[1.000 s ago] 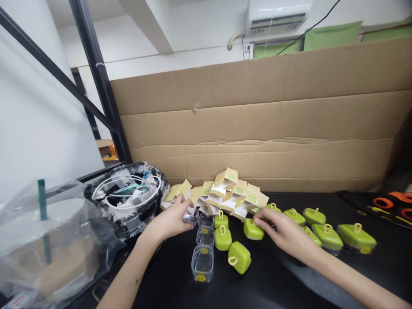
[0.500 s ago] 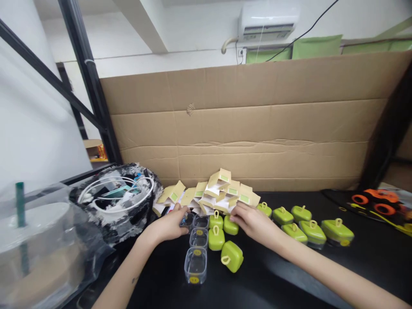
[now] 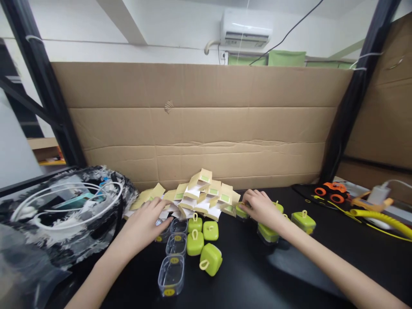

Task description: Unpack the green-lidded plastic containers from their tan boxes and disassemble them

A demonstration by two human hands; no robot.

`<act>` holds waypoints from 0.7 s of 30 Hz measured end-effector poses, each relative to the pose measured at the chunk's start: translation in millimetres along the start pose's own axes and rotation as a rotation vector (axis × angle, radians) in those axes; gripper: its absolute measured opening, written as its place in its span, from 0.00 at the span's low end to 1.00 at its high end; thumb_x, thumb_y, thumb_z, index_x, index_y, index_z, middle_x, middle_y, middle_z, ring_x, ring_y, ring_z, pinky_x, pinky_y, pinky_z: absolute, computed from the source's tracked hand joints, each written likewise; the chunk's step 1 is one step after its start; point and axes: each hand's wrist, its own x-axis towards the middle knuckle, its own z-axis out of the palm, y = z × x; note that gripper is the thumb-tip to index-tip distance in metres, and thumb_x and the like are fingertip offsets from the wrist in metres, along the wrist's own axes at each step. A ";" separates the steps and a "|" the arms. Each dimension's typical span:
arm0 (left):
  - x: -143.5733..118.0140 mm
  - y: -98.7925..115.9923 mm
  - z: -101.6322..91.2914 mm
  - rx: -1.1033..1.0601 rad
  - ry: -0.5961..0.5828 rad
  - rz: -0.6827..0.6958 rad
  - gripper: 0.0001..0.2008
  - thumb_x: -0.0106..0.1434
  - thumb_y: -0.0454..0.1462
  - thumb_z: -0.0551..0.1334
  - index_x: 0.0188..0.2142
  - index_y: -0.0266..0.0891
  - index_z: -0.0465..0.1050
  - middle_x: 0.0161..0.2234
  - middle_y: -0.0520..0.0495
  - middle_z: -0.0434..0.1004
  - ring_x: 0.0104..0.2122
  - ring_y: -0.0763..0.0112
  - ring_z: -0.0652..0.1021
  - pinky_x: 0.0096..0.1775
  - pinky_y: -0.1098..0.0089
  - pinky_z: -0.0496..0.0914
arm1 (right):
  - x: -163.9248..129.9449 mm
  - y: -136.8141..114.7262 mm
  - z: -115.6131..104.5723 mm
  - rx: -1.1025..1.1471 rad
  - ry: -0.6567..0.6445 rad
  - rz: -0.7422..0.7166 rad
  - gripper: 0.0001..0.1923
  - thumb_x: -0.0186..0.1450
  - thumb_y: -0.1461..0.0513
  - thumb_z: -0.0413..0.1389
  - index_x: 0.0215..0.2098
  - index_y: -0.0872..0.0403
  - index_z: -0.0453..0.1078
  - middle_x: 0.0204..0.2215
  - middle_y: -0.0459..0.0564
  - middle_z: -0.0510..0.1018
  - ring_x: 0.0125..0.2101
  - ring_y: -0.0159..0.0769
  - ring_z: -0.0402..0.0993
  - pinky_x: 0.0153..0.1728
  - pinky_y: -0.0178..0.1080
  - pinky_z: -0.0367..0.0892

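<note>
My left hand [image 3: 144, 222] rests on a clear plastic box [image 3: 162, 234] at the far end of a row of three clear boxes [image 3: 171, 274] with yellow stickers. Beside the row lie several small green lids with yellow loops [image 3: 206, 246]. My right hand [image 3: 261, 207] covers a green-lidded box [image 3: 241, 210] at the left end of a line of closed green boxes [image 3: 303, 221]. A pile of folded tan paper cartons [image 3: 199, 195] sits behind both hands, against the cardboard.
A cardboard wall [image 3: 199, 124] closes the back of the black table [image 3: 289, 279]. A black bag holding white cables [image 3: 61, 206] stands at the left. At the right lie an orange toy car [image 3: 330, 192], a yellow hose [image 3: 383, 216] and a white charger [image 3: 376, 195]. Black frame posts flank both sides.
The view has swung to the right. My right hand set a green lid beside the others, then moved right onto the line of closed green boxes. My left hand stayed at the clear box.
</note>
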 end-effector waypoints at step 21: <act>-23.7 88.1 28.8 -0.943 -0.034 0.038 0.33 0.52 0.35 0.66 0.56 0.45 0.57 0.43 0.47 0.67 0.42 0.64 0.71 0.48 0.58 0.65 | -31.0 -81.1 -24.6 1.045 -0.144 -0.089 0.11 0.66 0.57 0.52 0.46 0.49 0.64 0.38 0.47 0.73 0.37 0.34 0.70 0.41 0.38 0.66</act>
